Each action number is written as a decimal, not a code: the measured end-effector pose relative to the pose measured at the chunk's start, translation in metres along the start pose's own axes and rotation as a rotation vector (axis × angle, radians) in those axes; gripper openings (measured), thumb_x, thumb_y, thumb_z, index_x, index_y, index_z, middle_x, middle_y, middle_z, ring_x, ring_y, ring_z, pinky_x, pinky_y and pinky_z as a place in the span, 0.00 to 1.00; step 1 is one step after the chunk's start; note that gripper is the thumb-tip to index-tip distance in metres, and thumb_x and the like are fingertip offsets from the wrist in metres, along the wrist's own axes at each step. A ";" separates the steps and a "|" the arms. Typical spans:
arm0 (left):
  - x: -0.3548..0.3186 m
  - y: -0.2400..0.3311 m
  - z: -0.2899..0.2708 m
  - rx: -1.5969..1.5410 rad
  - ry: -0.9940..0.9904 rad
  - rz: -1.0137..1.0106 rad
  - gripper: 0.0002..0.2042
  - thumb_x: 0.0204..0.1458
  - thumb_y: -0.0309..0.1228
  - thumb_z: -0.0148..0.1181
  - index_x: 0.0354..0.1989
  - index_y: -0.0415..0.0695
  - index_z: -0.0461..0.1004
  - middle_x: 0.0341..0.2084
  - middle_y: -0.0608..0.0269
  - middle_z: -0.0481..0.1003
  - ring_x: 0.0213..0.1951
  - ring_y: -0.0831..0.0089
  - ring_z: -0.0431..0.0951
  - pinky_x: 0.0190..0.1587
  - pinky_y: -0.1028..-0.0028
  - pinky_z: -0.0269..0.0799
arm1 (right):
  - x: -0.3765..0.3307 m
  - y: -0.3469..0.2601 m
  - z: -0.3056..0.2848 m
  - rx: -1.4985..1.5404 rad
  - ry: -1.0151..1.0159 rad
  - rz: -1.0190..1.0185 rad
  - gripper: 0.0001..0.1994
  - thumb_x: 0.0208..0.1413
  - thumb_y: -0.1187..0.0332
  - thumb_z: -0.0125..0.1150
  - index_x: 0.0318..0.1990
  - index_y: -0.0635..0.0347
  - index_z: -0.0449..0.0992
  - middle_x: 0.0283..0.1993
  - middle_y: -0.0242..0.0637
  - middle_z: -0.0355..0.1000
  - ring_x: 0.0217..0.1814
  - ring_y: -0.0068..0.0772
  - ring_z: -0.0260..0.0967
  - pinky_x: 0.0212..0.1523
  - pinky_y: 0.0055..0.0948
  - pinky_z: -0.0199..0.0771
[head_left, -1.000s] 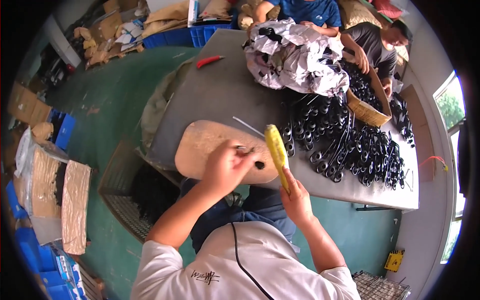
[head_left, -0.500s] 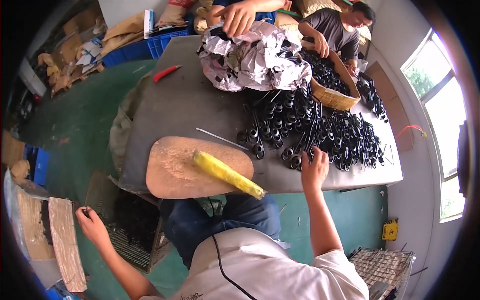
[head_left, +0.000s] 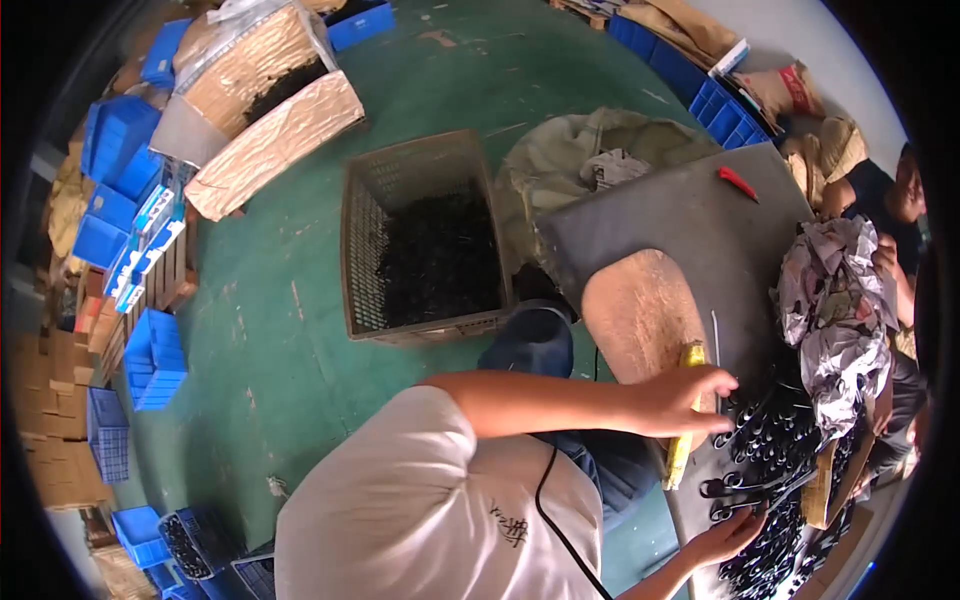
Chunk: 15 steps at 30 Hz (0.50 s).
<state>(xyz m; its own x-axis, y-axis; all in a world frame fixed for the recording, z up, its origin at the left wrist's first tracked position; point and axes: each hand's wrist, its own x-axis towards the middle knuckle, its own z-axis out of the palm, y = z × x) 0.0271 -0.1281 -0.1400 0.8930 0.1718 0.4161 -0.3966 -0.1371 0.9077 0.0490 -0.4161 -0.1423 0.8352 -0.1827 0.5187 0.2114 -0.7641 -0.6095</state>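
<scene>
My left hand [head_left: 690, 400] reaches across the yellow-wrapped bar [head_left: 678, 463], its fingers stretched toward the pile of black ring-ended rods [head_left: 775, 480] and holding nothing visible. The bar lies over the right edge of a rounded brown board [head_left: 640, 310], partly hidden under that hand. Lower down at the table's near edge, my right hand [head_left: 728, 538] has its fingers curled at the rods and seems to grip one; its fingertips are partly lost among the black parts. A thin pale metal strip [head_left: 716, 340] rests beside the board.
A large crate [head_left: 350, 250] of black parts stands on the green floor beside the grey table [head_left: 610, 225]. On the table are a red-handled tool [head_left: 738, 184], crumpled paper [head_left: 835, 300] and a cardboard box [head_left: 822, 490]. Co-workers sit at the far side. Blue bins [head_left: 155, 358] line the left.
The view has swung left. My left hand has come from low beside the crate to over the table by the black rods. My right hand is still at the rods.
</scene>
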 end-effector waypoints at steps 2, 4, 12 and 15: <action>0.015 0.033 0.010 -0.290 -0.212 -0.243 0.34 0.54 0.52 0.64 0.56 0.33 0.67 0.49 0.49 0.74 0.42 0.62 0.76 0.47 0.64 0.72 | -0.015 0.001 0.016 0.276 -0.062 -0.213 0.18 0.63 0.69 0.59 0.58 0.66 0.71 0.48 0.48 0.74 0.43 0.40 0.72 0.41 0.35 0.73; 0.028 0.035 0.019 -0.150 -0.308 -0.130 0.26 0.59 0.51 0.60 0.48 0.35 0.71 0.39 0.51 0.77 0.35 0.65 0.76 0.42 0.66 0.73 | -0.028 -0.042 0.024 0.158 -0.235 -0.448 0.17 0.63 0.72 0.59 0.57 0.68 0.71 0.44 0.46 0.72 0.42 0.40 0.70 0.40 0.36 0.71; 0.039 0.050 -0.020 -0.012 0.013 -0.046 0.12 0.64 0.36 0.56 0.36 0.38 0.72 0.22 0.58 0.76 0.23 0.69 0.76 0.28 0.69 0.71 | -0.023 -0.047 0.079 -0.180 -0.620 -0.436 0.31 0.65 0.52 0.52 0.70 0.58 0.57 0.53 0.56 0.62 0.56 0.58 0.64 0.54 0.50 0.66; 0.046 0.052 -0.019 0.006 0.107 0.068 0.10 0.64 0.35 0.55 0.39 0.39 0.71 0.22 0.60 0.76 0.24 0.69 0.77 0.29 0.68 0.71 | -0.030 -0.039 0.085 -0.288 -0.732 -0.434 0.35 0.61 0.50 0.57 0.71 0.57 0.57 0.54 0.56 0.63 0.54 0.60 0.64 0.54 0.52 0.65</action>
<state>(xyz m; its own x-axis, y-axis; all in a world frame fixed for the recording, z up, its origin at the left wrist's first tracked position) 0.0439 -0.1084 -0.0727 0.8360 0.2645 0.4808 -0.4542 -0.1583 0.8768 0.0584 -0.3282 -0.1847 0.8465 0.5236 0.0962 0.5309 -0.8173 -0.2238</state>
